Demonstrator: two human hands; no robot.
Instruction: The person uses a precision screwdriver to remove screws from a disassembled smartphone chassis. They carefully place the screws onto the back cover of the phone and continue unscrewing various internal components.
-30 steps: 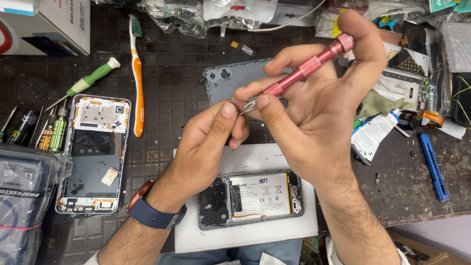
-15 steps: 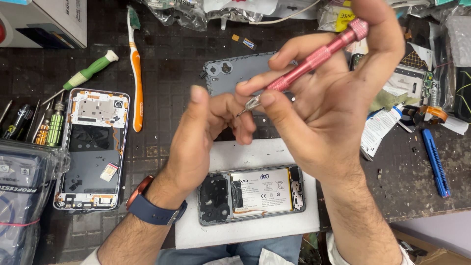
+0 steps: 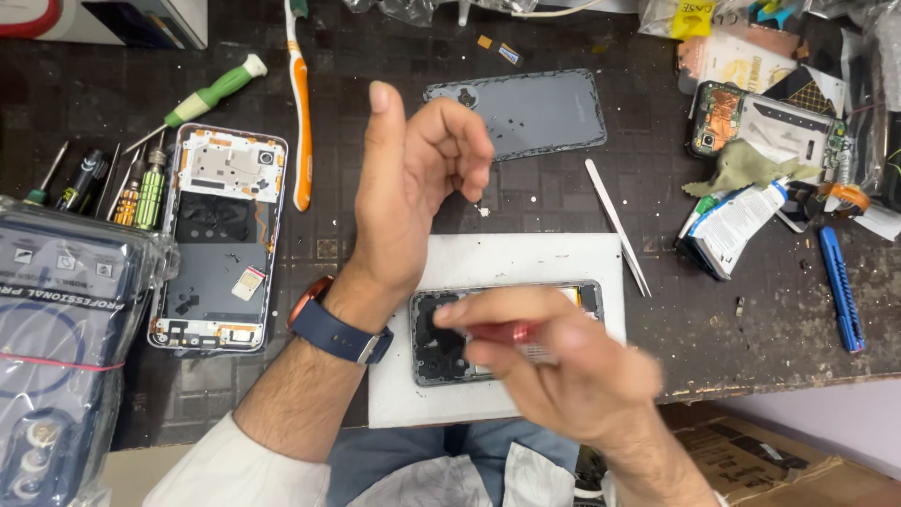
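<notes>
Item: opened phone (image 3: pixel 441 343), back off, lying on a white mat (image 3: pixel 526 258) at the near edge of the dark workbench (image 3: pixel 732 338). Our right hand (image 3: pixel 563 371) covers most of it, fingers pinched round a red screwdriver (image 3: pixel 502 330); the hand is blurred, so we cannot tell where its tip lands. Our left hand (image 3: pixel 413 192) is raised above the mat, fingers loosely curled, thumb up, holding nothing we can make out. Nearby: grey back cover (image 3: pixel 526 113), white tweezers (image 3: pixel 618 225), second opened phone (image 3: pixel 221 235) at left.
</notes>
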